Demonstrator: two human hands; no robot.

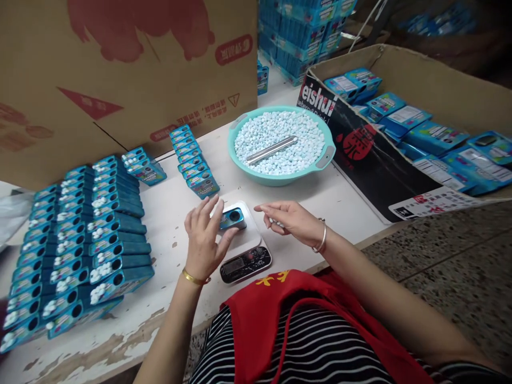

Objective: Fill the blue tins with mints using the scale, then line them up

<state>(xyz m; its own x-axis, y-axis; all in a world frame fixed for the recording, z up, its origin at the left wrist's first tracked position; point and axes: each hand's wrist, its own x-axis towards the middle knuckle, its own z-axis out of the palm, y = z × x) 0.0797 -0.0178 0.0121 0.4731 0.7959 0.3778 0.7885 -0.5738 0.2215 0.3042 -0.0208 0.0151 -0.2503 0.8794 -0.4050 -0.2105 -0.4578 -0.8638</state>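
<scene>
Upright on a small kitchen scale (244, 250) stands a blue box (235, 217) with a dark round opening in its top. My left hand (206, 234) is at the box's left side, fingers spread, thumb and forefinger on either side of it; whether they touch it I cannot tell. Just right of the scale, my right hand (290, 220) is curled around a few pale candies (277, 223), thumb and forefinger pointing toward the box. Beyond it, a turquoise basin (276, 180) is full of pale blue and white candies (280, 125), with a metal tube (272, 150) lying on them.
Rows of blue boxes (120, 256), many topped with white candies, fill the table's left. A shorter row (196, 165) stands behind the scale. A large carton (160, 69) walls off the back left. On the right, an open carton (348, 160) holds more blue boxes; wrapped stacks (300, 37) stand behind.
</scene>
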